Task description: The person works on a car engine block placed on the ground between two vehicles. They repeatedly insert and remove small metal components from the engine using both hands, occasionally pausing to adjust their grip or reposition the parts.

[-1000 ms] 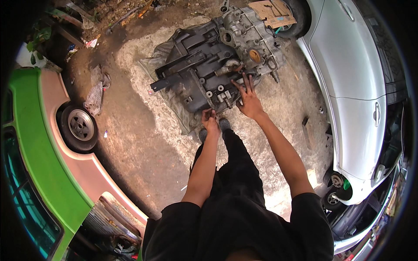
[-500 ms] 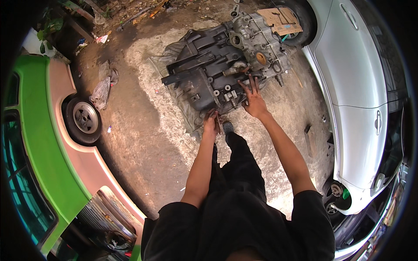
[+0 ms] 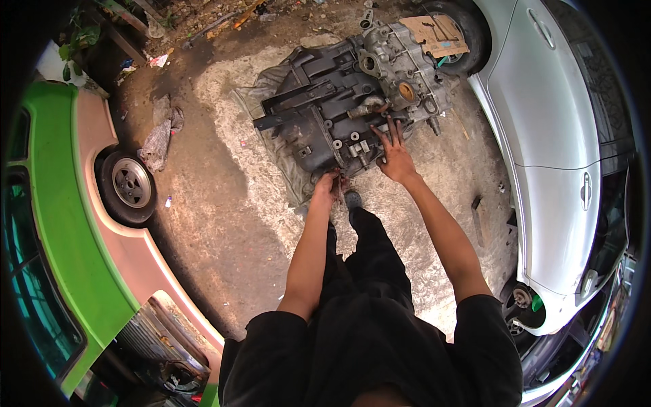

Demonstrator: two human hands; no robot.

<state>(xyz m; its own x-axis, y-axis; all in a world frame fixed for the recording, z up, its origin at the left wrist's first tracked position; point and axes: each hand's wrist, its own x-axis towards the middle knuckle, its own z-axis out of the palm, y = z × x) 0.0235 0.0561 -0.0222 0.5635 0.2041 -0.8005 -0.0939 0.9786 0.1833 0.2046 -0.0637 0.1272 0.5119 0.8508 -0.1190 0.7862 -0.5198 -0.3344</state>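
A large black engine cover or casing (image 3: 349, 105) lies on a crumpled grey cloth (image 3: 296, 184) on the ground in front of me. At the casing's near edge is my left hand (image 3: 325, 186), its fingers curled closed. What they grip is too small and shaded to make out. My right hand (image 3: 396, 160) rests on the casing's right part with fingers spread, next to small metal fittings (image 3: 359, 148). Beyond it, a grey metal engine housing (image 3: 393, 57) with round openings adjoins the black casing.
A piece of cardboard (image 3: 434, 37) with thin tools on it leans near a wheel. The silver car (image 3: 549, 136) stands at right, the green and pink vehicle (image 3: 81, 224) at left. A dirty rag (image 3: 157, 146) and a wooden block (image 3: 481, 224) lie on the ground.
My left hand has shifted slightly forward and left against the casing's near edge, its forearm swinging a little left. The right hand stays in place on the casing.
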